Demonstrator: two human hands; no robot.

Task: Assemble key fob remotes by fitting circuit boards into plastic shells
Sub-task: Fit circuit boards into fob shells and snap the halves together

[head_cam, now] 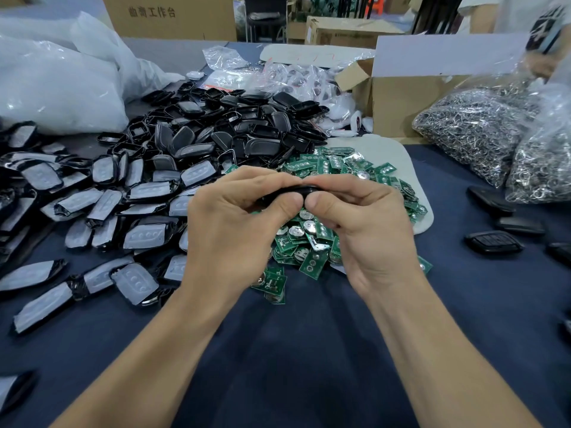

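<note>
Black plastic, the key fob shell (293, 190) lies edge-on with its long axis running left to right between the left hand (238, 217) and right hand (355, 217), both pinching it above the green circuit boards (312, 242), equally near.

Assembly workshop, heaped black shells (216, 134), green circuit boards (312, 261), bagged key rings (469, 128), cartons (401, 97)

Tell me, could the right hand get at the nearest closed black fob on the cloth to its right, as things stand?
Probably yes: bare cloth lies between the right hand and that fob, though the hand now pinches a black shell.
</note>
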